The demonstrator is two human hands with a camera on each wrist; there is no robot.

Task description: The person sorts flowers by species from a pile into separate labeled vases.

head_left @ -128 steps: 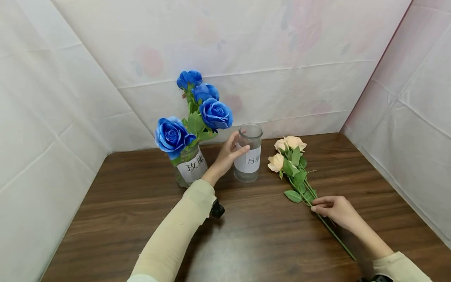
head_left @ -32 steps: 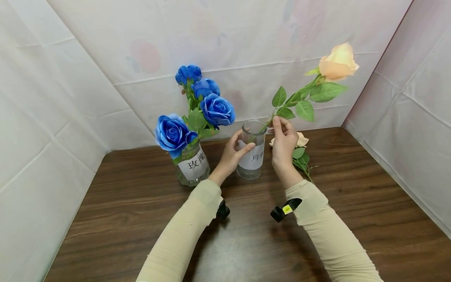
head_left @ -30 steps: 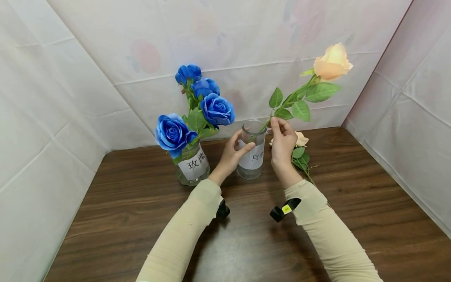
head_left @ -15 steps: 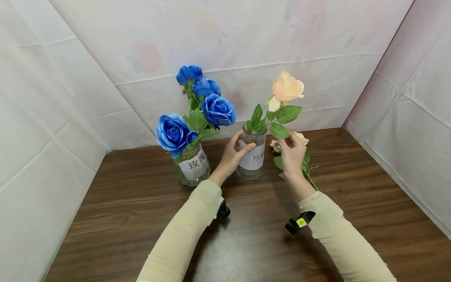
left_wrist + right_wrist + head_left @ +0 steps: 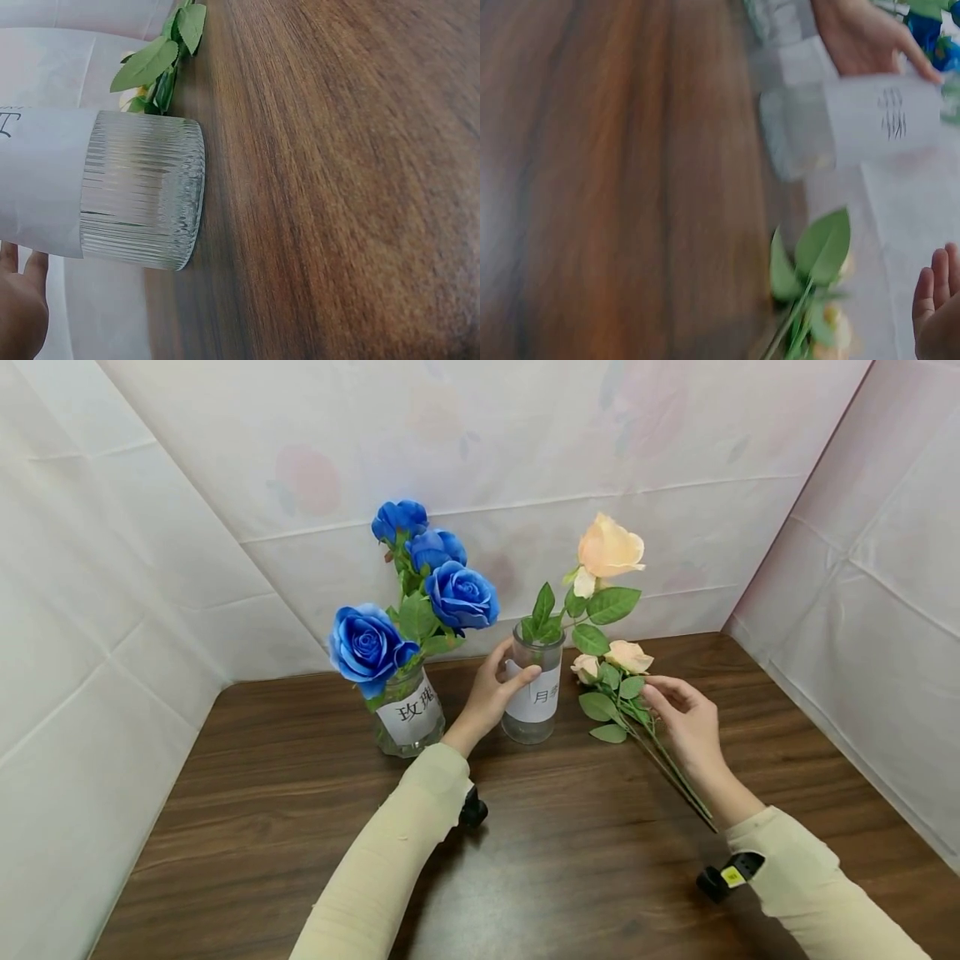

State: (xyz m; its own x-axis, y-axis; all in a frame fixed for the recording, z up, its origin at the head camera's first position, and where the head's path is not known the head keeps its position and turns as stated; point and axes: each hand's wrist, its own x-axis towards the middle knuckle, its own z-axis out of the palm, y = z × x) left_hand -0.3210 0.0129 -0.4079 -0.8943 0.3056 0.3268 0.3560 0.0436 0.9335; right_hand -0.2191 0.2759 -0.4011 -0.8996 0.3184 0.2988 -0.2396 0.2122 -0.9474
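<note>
My left hand (image 5: 491,693) grips the side of a clear glass vase (image 5: 529,731) with a white paper label, thumb across the front. The vase stands upright on the table, its ribbed base (image 5: 142,195) plain in the left wrist view. One peach rose (image 5: 609,547) leans out of it to the right, its stem inside. To the right, two more peach roses (image 5: 628,657) lie with their stems toward me. Beside their leaves is my right hand (image 5: 688,722), fingers partly extended; whether the fingertips touch a leaf I cannot tell.
A second labelled glass jar (image 5: 408,718) holds several blue roses (image 5: 462,595), close to my left forearm. Both stand on a dark wooden table (image 5: 555,860). White printed cloth (image 5: 480,443) hangs behind and at both sides.
My right hand lifted one peach rose off the table, put its stem into the vase and let go. It then moved right, down to the lying roses. The left hand kept its grip.
</note>
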